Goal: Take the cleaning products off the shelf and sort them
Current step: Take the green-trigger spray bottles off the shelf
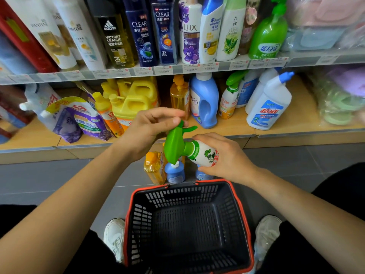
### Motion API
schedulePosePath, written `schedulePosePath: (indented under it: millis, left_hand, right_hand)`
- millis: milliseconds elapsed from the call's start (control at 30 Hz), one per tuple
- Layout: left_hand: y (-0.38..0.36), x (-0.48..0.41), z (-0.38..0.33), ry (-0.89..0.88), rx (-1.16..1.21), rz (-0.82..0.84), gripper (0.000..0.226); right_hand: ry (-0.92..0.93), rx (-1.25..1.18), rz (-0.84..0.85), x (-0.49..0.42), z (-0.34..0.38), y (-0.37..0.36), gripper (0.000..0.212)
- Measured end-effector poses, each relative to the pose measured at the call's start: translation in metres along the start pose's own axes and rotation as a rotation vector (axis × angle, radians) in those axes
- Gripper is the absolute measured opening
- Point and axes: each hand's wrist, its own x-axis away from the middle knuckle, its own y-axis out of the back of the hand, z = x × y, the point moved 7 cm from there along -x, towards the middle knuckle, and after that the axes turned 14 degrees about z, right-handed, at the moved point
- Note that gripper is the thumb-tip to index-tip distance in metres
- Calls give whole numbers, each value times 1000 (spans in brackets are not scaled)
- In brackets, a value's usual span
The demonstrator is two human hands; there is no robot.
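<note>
Sorting seems barely begun: right hand grips a white spray bottle above the basket, left hand pinches its green trigger head; some bottles stand on the floor, many crowd the shelf

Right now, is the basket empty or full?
Empty: the basket shows only its bare slotted floor; the bottle is held outside it.

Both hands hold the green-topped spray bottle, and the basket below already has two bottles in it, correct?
Not quite. In the head view the basket holds nothing; the orange bottle and blue bottles stand on the floor beyond it. The left hand and right hand do hold the spray bottle.
</note>
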Motion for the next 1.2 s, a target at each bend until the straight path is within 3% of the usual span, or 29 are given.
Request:
schedulePosePath:
  millis: [200, 300, 500, 633, 767, 933, 1200]
  left_hand:
    - [-2, 9, -30, -169, -711, -233, 12]
    - [-5, 13, -36, -205, -790, -298, 15]
    - [3, 6, -23, -114, -511, -142, 24]
    - [5, 1, -12, -65, -289, -82, 17]
    - [5, -1, -3, -23, -211, -35, 24]
    - [6, -2, 0, -35, -128, -113, 31]
    - [-11, 0, 27, 139, -49, -116, 22]
  right_hand:
    - [-22, 142, -30, 2, 2, 0, 86]
    - [-36, 179, -51, 2, 4, 2, 85]
    - [-11, 143, -16, 1, 4, 0, 86]
    - [1, 37, 11, 2, 4, -4, 85]
    - [0, -50, 20, 0, 4, -4, 87]
    - [-53, -189, -19, -2, -4, 2, 83]
    - [-131, -593, -100, -6, -14, 12, 66]
